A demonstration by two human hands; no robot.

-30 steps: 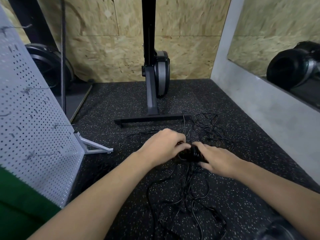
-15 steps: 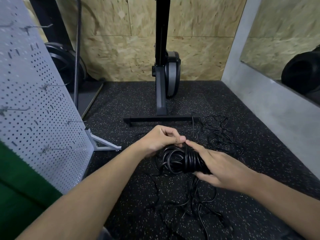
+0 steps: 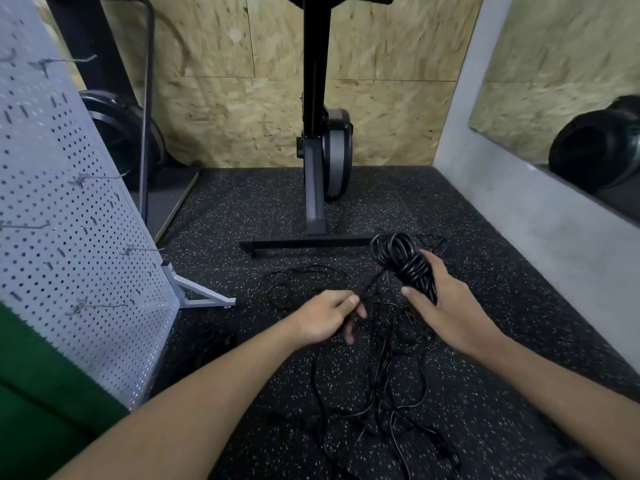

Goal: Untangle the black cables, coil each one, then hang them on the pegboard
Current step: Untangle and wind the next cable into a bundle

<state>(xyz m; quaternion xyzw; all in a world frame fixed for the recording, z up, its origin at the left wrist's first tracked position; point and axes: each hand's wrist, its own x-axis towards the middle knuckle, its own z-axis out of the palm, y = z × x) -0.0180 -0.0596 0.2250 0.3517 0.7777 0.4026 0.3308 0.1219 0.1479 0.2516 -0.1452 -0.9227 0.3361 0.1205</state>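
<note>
Right hand (image 3: 446,306) grips a glossy black coil (image 3: 398,254); left hand (image 3: 325,317) pinches its trailing strand (image 3: 374,284); tangled cables (image 3: 381,393) litter the speckled rubber floor (image 3: 242,209).

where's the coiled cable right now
Head view, right of centre: the coiled cable is gripped in the right hand, above the loose cables on the floor.

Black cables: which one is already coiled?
The coiled cable gripped in the right hand, a tight bundle of loops; the loose cables lie tangled on the floor.
</note>
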